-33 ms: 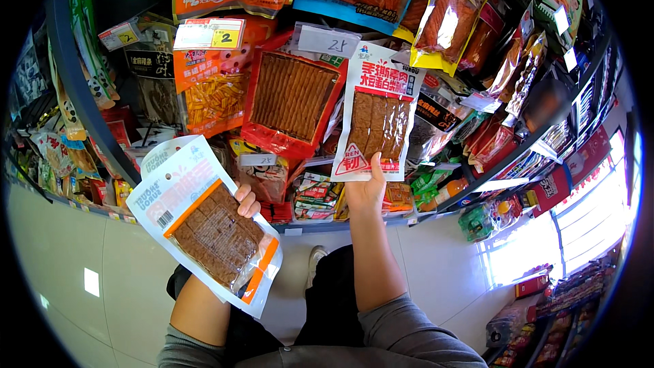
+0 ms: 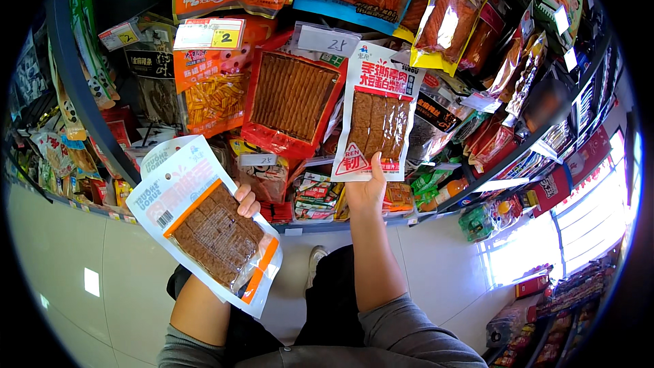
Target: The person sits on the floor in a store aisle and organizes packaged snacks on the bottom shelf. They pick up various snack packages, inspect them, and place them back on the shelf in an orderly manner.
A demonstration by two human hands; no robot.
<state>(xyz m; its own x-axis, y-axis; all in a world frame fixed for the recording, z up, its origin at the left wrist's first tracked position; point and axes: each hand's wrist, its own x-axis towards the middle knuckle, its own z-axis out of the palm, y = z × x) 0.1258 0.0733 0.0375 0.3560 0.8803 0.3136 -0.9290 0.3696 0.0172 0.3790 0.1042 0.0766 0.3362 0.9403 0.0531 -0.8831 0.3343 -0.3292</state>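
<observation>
The left hand grips a shiny flat white pouch; the right hand pinches a red-topped packet below crowded hanging bags.

The far side is walled off by hanging snack bags, packed edge to edge with price tags clipped between them, so no gap lets a hand through. The shelf edge below is crowded with small packets. Near the body, open room lies over the pale floor tiles on the left and right. A white packet and an orange-edged packet fill the middle.
</observation>
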